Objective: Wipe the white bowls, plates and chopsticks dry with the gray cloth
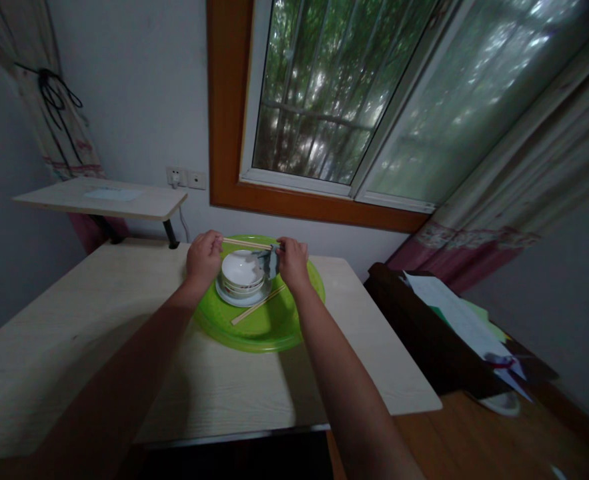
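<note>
My left hand (205, 256) is closed on one end of a pair of wooden chopsticks (247, 244), which stretch level above the far side of a green tray (259, 337). At their other end, my right hand (293, 260) pinches a grey-blue cloth (273, 262) against the sticks. Part of the cloth hangs down from my right fingers. Just below the chopsticks, a stack of white bowls (243, 270) sits on a white plate (241, 301) in the tray. Another pair of chopsticks (257, 305) lies slantwise on the tray in front of the bowls.
The tray stands on a pale wooden table (364, 347). A small raised shelf (104, 200) is at the table's back left. A window (324, 100) rises behind. To the right, papers (459, 317) lie on a dark brown piece of furniture (409, 333).
</note>
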Demonstrator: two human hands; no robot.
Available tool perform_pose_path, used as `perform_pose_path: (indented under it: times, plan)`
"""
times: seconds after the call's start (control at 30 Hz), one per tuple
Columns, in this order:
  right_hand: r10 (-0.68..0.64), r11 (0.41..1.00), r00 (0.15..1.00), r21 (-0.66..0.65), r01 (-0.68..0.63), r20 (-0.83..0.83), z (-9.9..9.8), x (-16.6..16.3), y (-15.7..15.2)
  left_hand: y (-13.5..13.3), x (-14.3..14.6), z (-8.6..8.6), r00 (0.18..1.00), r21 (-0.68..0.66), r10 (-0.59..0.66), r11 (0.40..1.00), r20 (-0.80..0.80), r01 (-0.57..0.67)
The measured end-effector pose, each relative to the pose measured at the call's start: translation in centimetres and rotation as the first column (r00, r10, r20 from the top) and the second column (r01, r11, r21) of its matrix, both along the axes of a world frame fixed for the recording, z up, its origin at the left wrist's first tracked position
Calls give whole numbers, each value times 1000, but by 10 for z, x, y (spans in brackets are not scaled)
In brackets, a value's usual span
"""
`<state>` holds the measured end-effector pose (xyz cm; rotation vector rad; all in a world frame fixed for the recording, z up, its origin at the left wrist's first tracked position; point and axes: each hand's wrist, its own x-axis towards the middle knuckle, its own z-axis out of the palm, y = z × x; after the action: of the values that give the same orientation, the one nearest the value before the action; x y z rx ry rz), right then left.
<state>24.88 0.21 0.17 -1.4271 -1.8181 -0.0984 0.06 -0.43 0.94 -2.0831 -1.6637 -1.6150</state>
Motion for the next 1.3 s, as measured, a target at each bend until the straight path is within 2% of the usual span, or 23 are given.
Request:
perform_pose_path:
  times: [0.27,0.53,0.67,0.83,0.9,0.97,1.03,1.1,1.2,1.3]
  plan:
    - [-35,999,989,-1,35,-143,-5,3,2,-1,0,0,999,26,42,999,9,-42]
    - [-83,996,983,11,86,-164,-7,11,5,0,-2,-1,998,50,63,997,11,-64]
    - [-165,977,963,96,189,-213,-6,20,7,0,-5,0,994,54,92,994,60,-96]
    - [-221,925,937,247,290,-271,1,23,3,3,-4,-2,994,45,81,996,-76,-78]
    - [-237,898,927,297,323,-291,4,23,1,4,-2,-3,990,41,49,998,-133,-44]
    - [-232,882,919,329,337,-319,7,20,-2,4,1,-4,980,20,-44,999,-195,49]
    - [-176,891,920,341,300,-349,10,16,-5,2,4,-5,953,-16,-168,985,-251,170]
    - [-63,922,930,335,193,-363,13,10,-8,0,8,-6,921,-51,-255,966,-293,252]
    - [147,964,941,258,-67,-304,15,-2,-14,-1,11,-7,901,-73,-291,956,-321,283]
    - [350,935,911,137,-327,-218,15,-12,-18,-1,11,-8,899,-75,-305,952,-314,296]
